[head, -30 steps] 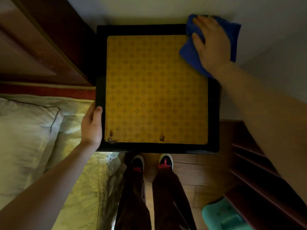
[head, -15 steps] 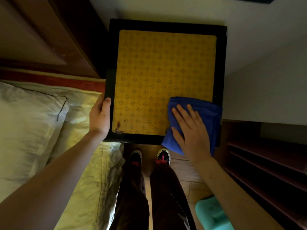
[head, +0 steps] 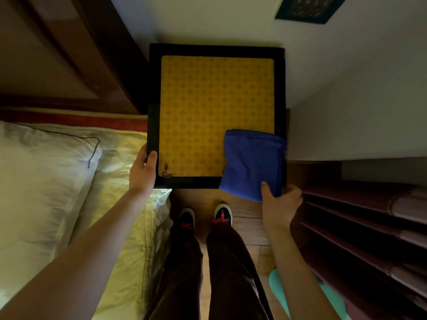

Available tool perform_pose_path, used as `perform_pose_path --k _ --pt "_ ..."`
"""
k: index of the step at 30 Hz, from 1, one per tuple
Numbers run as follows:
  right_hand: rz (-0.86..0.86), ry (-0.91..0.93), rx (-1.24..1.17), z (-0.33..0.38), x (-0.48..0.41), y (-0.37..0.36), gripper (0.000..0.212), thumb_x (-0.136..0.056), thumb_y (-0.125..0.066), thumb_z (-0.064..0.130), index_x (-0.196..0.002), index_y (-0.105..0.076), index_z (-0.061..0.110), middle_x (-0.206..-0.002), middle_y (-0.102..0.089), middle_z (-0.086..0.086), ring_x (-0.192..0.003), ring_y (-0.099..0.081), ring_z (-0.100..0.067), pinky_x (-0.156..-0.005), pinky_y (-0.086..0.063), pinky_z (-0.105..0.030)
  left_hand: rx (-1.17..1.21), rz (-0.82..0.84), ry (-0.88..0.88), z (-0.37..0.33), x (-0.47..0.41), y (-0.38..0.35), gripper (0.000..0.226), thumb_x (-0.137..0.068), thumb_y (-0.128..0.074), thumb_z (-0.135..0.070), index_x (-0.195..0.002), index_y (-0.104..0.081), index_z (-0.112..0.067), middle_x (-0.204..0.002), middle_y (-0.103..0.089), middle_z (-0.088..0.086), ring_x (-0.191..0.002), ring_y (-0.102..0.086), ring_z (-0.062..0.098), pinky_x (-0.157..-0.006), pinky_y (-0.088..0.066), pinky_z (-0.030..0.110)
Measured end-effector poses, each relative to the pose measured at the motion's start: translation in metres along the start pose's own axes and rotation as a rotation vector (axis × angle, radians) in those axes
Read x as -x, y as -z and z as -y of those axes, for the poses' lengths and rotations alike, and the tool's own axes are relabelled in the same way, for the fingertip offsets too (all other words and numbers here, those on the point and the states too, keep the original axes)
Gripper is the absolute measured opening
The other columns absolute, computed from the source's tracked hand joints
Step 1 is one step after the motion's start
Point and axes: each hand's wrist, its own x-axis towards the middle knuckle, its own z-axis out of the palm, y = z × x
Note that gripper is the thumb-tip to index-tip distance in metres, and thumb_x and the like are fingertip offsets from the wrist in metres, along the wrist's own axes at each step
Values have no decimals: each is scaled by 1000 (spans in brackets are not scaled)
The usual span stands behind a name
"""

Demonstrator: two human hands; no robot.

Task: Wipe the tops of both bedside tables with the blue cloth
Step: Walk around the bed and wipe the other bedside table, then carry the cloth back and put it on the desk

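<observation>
The blue cloth (head: pixel 251 162) is folded at the lower right of the bedside table (head: pixel 217 116), pinched by the right hand (head: pixel 278 204). The left hand (head: pixel 143 169) is wrapped on the table's edge. The cloth should be pressed flat and slid across.

I count one blue cloth (head: pixel 253 161), pinched at its near edge under my right hand (head: pixel 278 205). One bedside table (head: pixel 217 50) is in view, beneath that grip and running away from it. Two hands: the right on the cloth, the left hand (head: pixel 142 172) across from it, closed on the table's near left edge. Two shoes (head: pixel 223 212) show below the grip, toward me. One pillow (head: pixel 44 172) lies far left of it. One framed picture (head: pixel 308 8) hangs well beyond it on the wall.
</observation>
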Motion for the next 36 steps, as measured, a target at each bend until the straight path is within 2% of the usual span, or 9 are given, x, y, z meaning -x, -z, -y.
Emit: perform_pose_path --k 3,6,8,16,20,26,31,34,36 --pt "64 -130 -138 8 3 8 54 -78 -78 22 -118 -52 -3 -112 -59 -12 -92 -58 -22 -61 -45 -22 0 28 101 3 29 14 39 -99 -43 -18 -137 -49 -23 -100 -62 -5 -89 -58 16 -71 -45 24" --pt "327 -310 -316 27 9 21 31 -80 -74 15 -105 -65 0 -109 -67 -15 -99 -64 -30 -82 -55 -41 -3 91 221 2 49 38 38 -94 -48 -20 -130 -54 -11 -129 -60 18 -116 -58 34 -102 -47 49" --pt "478 -361 -444 52 23 35 16 -84 -70 11 -98 -64 7 -109 -67 -14 -98 -64 -29 -85 -54 -42 30 108 254 -14 63 62 31 -93 -49 -21 -119 -61 -8 -124 -63 22 -112 -62 34 -103 -44 51" --pt "666 105 -325 166 141 136 16 -95 -59 17 -111 -60 17 -110 -63 -6 -101 -63 -25 -85 -54 -36 200 171 -14 -121 179 173 24 -75 -56 -37 -94 -65 -24 -105 -68 9 -96 -64 24 -77 -46 29" --pt "713 336 -306 197 197 177 16 -91 -63 20 -107 -62 24 -106 -68 4 -93 -68 -16 -73 -59 -27 172 166 -164 -137 230 220 15 -93 -57 -23 -99 -70 -22 -98 -72 0 -92 -66 13 -83 -50 30" --pt "758 468 -102 215 226 173 10 -91 -64 13 -90 -64 23 -95 -69 -3 -84 -65 -19 -76 -54 -38 292 -9 -85 -100 273 251 22 -84 -55 -32 -97 -69 -21 -95 -73 7 -91 -68 22 -76 -49 27" --pt "859 519 174 199 215 130 13 -89 -67 12 -98 -64 5 -96 -68 -15 -80 -63 -20 -65 -51 -28 423 -260 195 -13 319 240 25 -77 -52 -39 -88 -68 -22 -91 -72 7 -88 -67 27 -83 -52 43" --pt "937 526 346 188 205 109 28 -84 -73 20 -105 -67 2 -104 -69 -19 -92 -65 -34 -86 -53 -52 581 -454 335 23 371 214 18 -96 -51 -24 -93 -68 -18 -95 -72 8 -89 -67 25 -73 -49 32" --pt "1034 571 448 183 204 98 30 -83 -73 20 -107 -68 3 -106 -69 -18 -96 -65 -36 -88 -51 -54 690 -619 413 37 409 189 20 -98 -50 -20 -94 -69 -17 -94 -73 8 -90 -67 25 -70 -46 28"
